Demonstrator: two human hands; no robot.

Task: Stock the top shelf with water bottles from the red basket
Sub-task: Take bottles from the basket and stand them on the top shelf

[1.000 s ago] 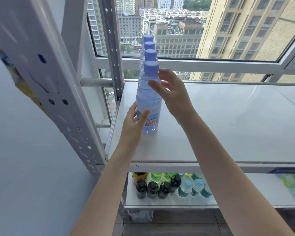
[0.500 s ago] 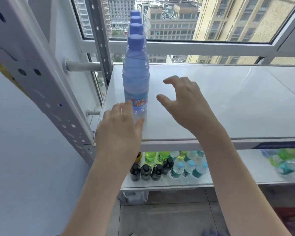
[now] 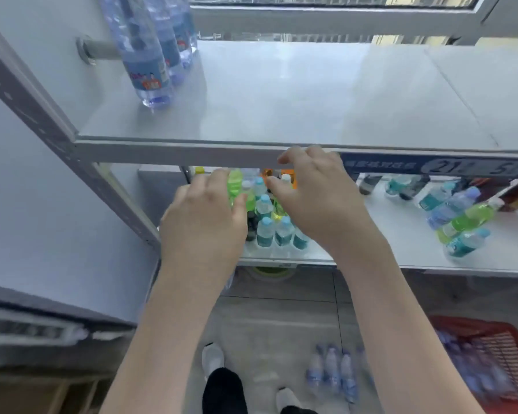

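Observation:
A row of clear water bottles [image 3: 150, 61] with blue labels stands at the left end of the white top shelf [image 3: 311, 100]. My left hand [image 3: 204, 222] and my right hand [image 3: 317, 201] hover in front of the shelf's front edge, below the top board, fingers loosely bent and holding nothing. The red basket [image 3: 488, 354] sits on the floor at the lower right with blurred water bottles inside. Several more water bottles [image 3: 332, 375] lie on the floor beside it.
The lower shelf [image 3: 401, 252] carries upright green, teal and dark bottles behind my hands and a few toppled ones [image 3: 461, 219] at the right. A grey perforated upright [image 3: 42, 115] runs down the left. My feet [image 3: 213, 360] show on the tiled floor.
Both hands have let go of the front bottle and drawn back and down off the top shelf. The view has tipped downward, bringing the floor and red basket into sight.

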